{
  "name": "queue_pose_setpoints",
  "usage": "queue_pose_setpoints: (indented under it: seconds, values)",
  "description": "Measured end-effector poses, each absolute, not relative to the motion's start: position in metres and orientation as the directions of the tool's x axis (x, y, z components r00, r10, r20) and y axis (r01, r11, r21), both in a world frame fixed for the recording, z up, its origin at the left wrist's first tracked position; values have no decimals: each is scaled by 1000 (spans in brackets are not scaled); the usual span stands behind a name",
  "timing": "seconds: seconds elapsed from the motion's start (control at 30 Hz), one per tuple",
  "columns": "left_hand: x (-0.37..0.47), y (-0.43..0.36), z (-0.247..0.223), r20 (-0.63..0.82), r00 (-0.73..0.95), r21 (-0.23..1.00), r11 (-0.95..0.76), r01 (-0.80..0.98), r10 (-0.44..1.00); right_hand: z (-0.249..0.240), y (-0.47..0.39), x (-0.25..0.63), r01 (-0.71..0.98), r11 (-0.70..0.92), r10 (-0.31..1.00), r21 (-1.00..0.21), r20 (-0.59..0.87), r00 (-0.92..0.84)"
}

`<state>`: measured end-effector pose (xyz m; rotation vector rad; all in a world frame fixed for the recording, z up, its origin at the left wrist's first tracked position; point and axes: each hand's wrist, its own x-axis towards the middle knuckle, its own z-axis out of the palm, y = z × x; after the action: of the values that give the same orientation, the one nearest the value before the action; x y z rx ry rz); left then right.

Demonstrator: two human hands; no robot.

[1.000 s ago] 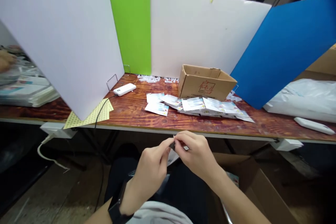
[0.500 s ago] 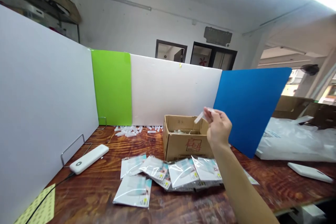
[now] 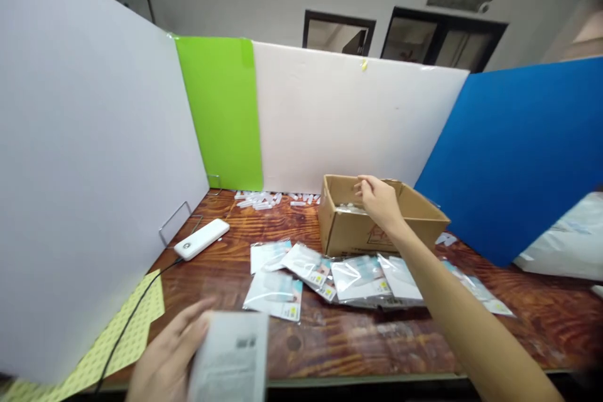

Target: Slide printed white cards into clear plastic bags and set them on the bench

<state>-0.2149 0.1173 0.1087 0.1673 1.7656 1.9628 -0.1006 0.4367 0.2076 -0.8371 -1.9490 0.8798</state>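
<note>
At the lower left my left hand (image 3: 172, 352), blurred by motion, grips a flat white packet (image 3: 233, 352) with small dark print on its face. Over the near side of an open cardboard box (image 3: 348, 235) is my right hand (image 3: 379, 201). Its fingers are loosely bent and slightly apart, and nothing shows between them. Small whitish pieces lie inside the box, partly hidden by its front wall. Several clear-wrapped packets (image 3: 273, 292) with white and light blue fronts lie overlapping before the box, some behind my right forearm.
Small translucent white pieces (image 3: 259, 201) lie scattered at the back. A white power bank (image 3: 202, 240) with a black cable rests at left, near a metal wire stand (image 3: 174, 223) and a yellow patterned sheet (image 3: 136, 326). White, green and blue panels (image 3: 509, 157) border the table.
The view has tilted down and shifted left. My left hand has come into view with a packet. The small translucent piece in my right hand no longer shows, and that hand is lower, at the box.
</note>
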Motion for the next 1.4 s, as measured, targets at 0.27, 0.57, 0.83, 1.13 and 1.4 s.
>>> queue_pose_setpoints:
  seconds: [0.27, 0.57, 0.83, 1.13, 1.4]
  values:
    - [-167, 146, 158, -159, -782, 864, -299, -405, 602, 160, 263, -58, -122, -6, 430, -992, 108, -897]
    - [-146, 93, 149, -314, -490, 851, 13, -525, 813, 137, 242, -10, 45, -388, 276, -920, -163, -947]
    - [-124, 52, 98, -422, -371, 762, 101, -640, 827, 81, 208, 30, 101, -328, 385, -939, -230, -894]
    - [-124, 40, 82, -377, -451, 847, 104, -522, 809, 88, 201, 38, -17, 56, 366, -998, 36, -930]
    - [-123, 36, 74, -375, -436, 846, 110, -522, 818, 76, 204, 35, -79, 18, 312, -997, 81, -947]
